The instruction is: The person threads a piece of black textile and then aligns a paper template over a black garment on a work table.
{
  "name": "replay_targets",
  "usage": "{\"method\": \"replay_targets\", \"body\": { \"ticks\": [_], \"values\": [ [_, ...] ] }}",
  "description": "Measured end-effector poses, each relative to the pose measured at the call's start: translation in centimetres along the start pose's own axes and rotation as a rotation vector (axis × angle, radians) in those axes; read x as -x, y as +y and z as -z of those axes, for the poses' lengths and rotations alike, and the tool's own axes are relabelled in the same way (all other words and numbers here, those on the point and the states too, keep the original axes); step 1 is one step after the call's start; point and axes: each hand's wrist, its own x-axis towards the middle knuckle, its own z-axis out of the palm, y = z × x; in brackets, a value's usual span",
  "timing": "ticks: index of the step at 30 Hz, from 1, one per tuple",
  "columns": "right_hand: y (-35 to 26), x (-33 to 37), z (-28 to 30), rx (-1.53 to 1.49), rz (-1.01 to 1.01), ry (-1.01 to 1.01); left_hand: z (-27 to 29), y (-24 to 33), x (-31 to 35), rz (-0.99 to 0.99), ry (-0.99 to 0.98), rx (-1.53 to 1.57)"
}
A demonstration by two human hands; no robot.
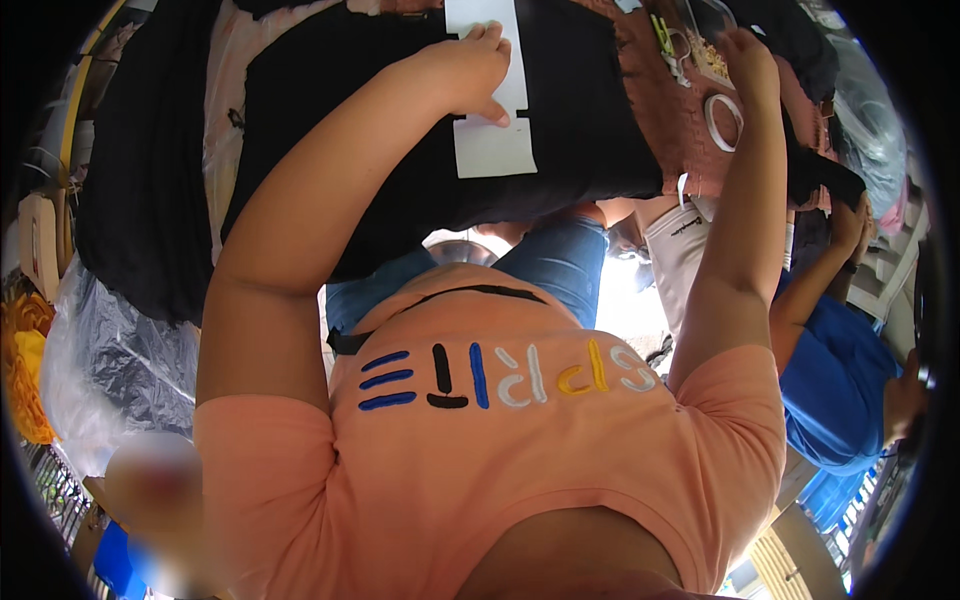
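A stack of black fabric [580,110] lies spread in front of me. On it rests a long pale card strip [495,150] with small notches along its sides. My left hand [475,75] lies on the strip, thumb and fingers apart, holding nothing. At the far right my right hand [752,70] is beside a small container of light brown bits [710,60], its fingers bent together. Anything between those fingertips is too small to make out. A roll of white tape [722,123] and yellow-green-handled snips [662,36] lie close by on reddish-brown fabric [650,80].
More black cloth [140,180] hangs at the left, above clear plastic wrapping [120,350] and orange-yellow fabric [28,370]. A person in a blue top [840,370] works at the right, one hand [850,225] on dark cloth. Clear plastic bags [868,110] lie behind that hand.
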Motion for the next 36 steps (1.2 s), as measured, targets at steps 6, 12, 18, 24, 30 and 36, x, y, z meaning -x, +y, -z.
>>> {"method": "replay_targets", "body": {
  "ticks": [6,12,18,24,30,36],
  "values": [
    [-18.3,10.0,2.2,-0.561,0.058,-0.394,0.5,-0.1,0.8,-0.095,-0.001,0.028],
    [-21.3,12.9,0.0,-0.584,0.181,-0.364,1.2,0.2,0.3,-0.126,-0.033,-0.015],
    [-21.4,14.5,2.1,-0.547,0.116,-0.342,0.6,-0.2,0.3,-0.119,0.003,-0.011],
    [-22.1,17.6,1.4,-0.625,0.44,-0.13,0.8,0.0,-0.1,-0.087,-0.053,-0.04],
    [-22.3,18.0,0.0,-0.635,0.467,-0.021,0.7,-0.3,-0.2,-0.101,-0.013,-0.019],
    [-22.2,17.8,-0.1,-0.658,0.459,-0.035,0.7,-0.2,-0.2,-0.113,-0.01,-0.028]
  ]
}}
